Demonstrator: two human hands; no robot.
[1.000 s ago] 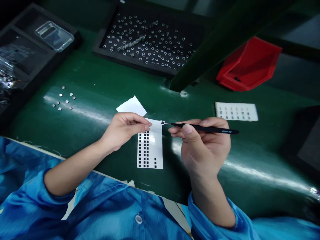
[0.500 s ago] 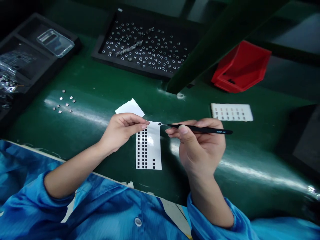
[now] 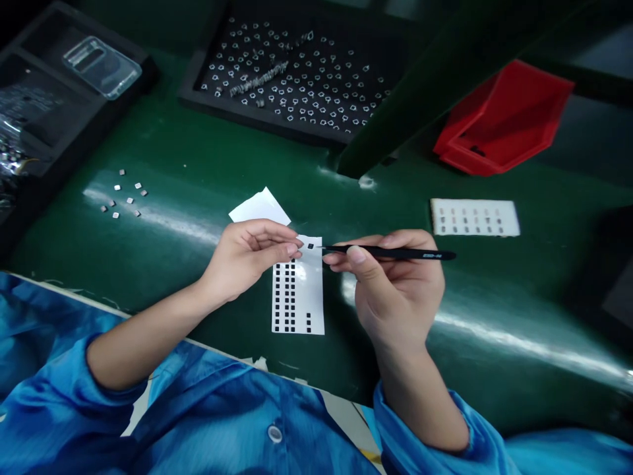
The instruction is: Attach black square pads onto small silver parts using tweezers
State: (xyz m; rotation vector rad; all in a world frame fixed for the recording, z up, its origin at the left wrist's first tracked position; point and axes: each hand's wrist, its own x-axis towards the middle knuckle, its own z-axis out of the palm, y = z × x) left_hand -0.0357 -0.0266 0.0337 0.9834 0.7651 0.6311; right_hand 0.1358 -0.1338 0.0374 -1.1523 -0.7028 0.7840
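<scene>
In my right hand (image 3: 395, 284) is a pair of black tweezers (image 3: 405, 253), held level with the tips pointing left. Just left of the tips is a small black square (image 3: 310, 246) near the top of a white sheet (image 3: 314, 284); whether it lies on the sheet or above it I cannot tell. Rows of similar black squares cover the sheet's left part, and several more are at its lower right. My left hand (image 3: 242, 257) is closed in a pinch over the sheet's upper left, and what its fingertips hold, if anything, is hidden. Behind it lies another white paper piece (image 3: 262, 206).
A dark tray (image 3: 198, 95) of small metal frames stands at the back, beside a green post (image 3: 395, 125). A red bin (image 3: 504, 122) and a white block (image 3: 475, 218) are on the right. Small metal pieces (image 3: 130, 200) and a dark compartment tray (image 3: 54, 158) are left.
The tweezer tips now sit slightly right of the black square, and the pale outline seen beside it is gone. My left fingertips are a little further right. The whole view has shifted slightly.
</scene>
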